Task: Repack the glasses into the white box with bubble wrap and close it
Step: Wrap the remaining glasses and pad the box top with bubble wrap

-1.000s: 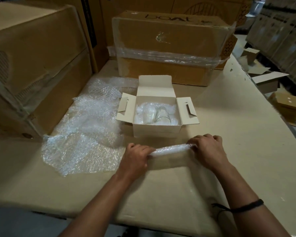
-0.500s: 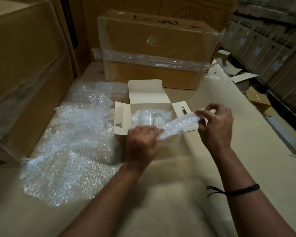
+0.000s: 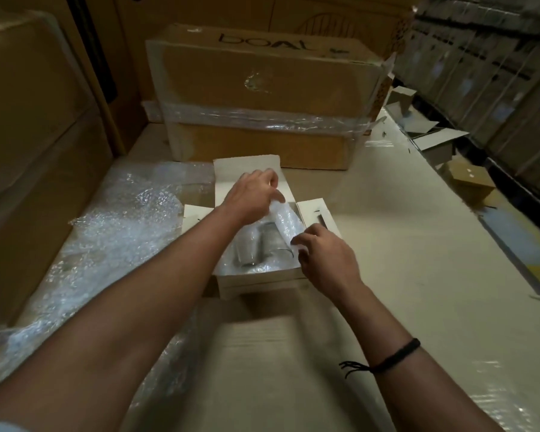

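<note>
Open white box [image 3: 256, 277]; glasses [image 3: 250, 251] sideways inside, bubble-wrap roll [image 3: 286, 222] at their 3 o'clock; loose bubble wrap [image 3: 106, 244] at box's 9 o'clock.

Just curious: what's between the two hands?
A roll of bubble wrap, held by the left hand and right hand over the open white box; head view.

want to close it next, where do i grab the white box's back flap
Pinch the back flap at its free top edge from above: it stands up behind the white box, hinged at the bottom, so that edge swings forward.

Perhaps two glasses [image 3: 270, 244], one white box [image 3: 262, 283].
</note>
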Tool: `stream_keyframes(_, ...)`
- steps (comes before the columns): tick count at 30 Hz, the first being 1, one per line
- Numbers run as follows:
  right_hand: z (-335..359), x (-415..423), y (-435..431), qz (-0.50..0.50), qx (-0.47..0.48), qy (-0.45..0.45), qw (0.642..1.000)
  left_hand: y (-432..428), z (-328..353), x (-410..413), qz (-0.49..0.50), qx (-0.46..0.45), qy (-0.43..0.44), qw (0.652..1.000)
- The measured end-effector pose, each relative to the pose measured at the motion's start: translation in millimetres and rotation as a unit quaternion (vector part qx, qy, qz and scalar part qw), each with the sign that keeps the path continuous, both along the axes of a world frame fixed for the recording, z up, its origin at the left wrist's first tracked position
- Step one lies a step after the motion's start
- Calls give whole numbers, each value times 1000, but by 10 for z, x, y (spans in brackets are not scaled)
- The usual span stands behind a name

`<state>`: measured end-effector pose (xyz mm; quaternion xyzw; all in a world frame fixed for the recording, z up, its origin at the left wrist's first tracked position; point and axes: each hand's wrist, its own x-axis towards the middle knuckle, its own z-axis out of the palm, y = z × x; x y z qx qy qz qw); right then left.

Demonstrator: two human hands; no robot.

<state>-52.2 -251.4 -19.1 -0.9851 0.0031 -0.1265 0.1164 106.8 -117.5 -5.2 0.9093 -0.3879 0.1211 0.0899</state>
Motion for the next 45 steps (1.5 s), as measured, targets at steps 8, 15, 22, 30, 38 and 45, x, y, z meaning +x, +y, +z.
stream_keyframes(8,139,241,116,-43,-106,135,984,-26,-51,124,-82,-29,-47,995)
stream_keyframes(15,245,327,179,-7,-123,194,973,72,-120,177,-166,177,16,970)
stream_keyframes(22,365,-17,-128,-17,36,124,992,-52,-143,254,-141,229,101,958)
stream_keyframes(30,289,-106,23,-11,-22,261,965,22,65,229,-57,-25,178,982)
stream_keyframes(38,481,-20,83,-30,-51,255,965,-154,-45,107,-115,188,235,947)
stream_keyframes(45,384,95,147,-8,-97,266,959,-75,46,155,-42,-85,241,966)
